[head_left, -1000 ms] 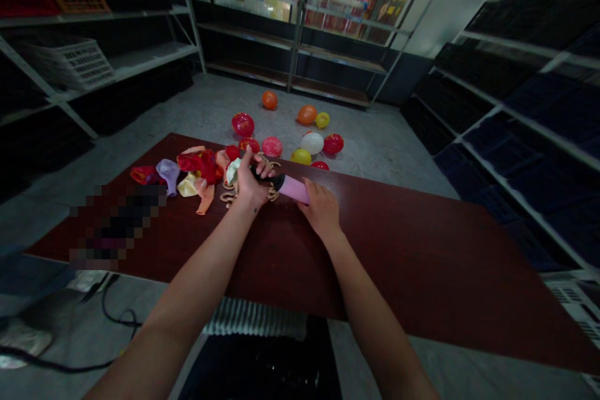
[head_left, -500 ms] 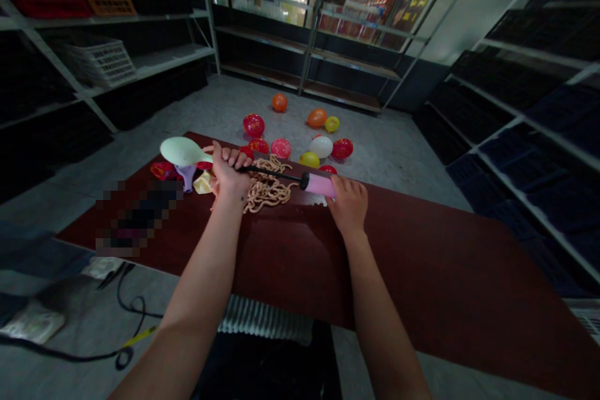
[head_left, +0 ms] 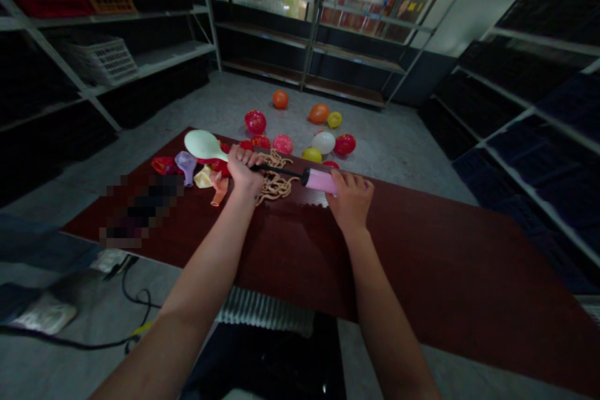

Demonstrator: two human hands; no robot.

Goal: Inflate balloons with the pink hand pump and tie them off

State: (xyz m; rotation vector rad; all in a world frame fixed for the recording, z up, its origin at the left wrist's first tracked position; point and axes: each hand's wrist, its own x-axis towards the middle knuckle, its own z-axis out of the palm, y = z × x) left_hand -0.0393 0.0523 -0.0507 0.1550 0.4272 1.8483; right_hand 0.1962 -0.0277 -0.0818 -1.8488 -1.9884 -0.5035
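My left hand point(head_left: 244, 172) is closed round the front end of a hand pump, where the neck of a pale green balloon point(head_left: 202, 145) sits; the balloon is partly blown up and sticks out to the left. My right hand point(head_left: 350, 200) grips the pink pump handle point(head_left: 319, 180), pulled back so the thin black rod point(head_left: 280, 171) shows between the hands. Both hands are over a dark red table point(head_left: 422, 275). Under the rod lies a heap of tan rubber bands point(head_left: 274, 182).
Several flat balloons point(head_left: 187, 165) in red, purple, yellow and orange lie left of my left hand. Several blown-up balloons point(head_left: 323, 142) rest on the grey floor beyond the table. Metal shelving stands on all sides; cables lie on the floor at lower left.
The pale balloon went from limp at the pump tip to partly inflated. My right hand drew the pink handle back, baring the black rod. The view shifted slightly.
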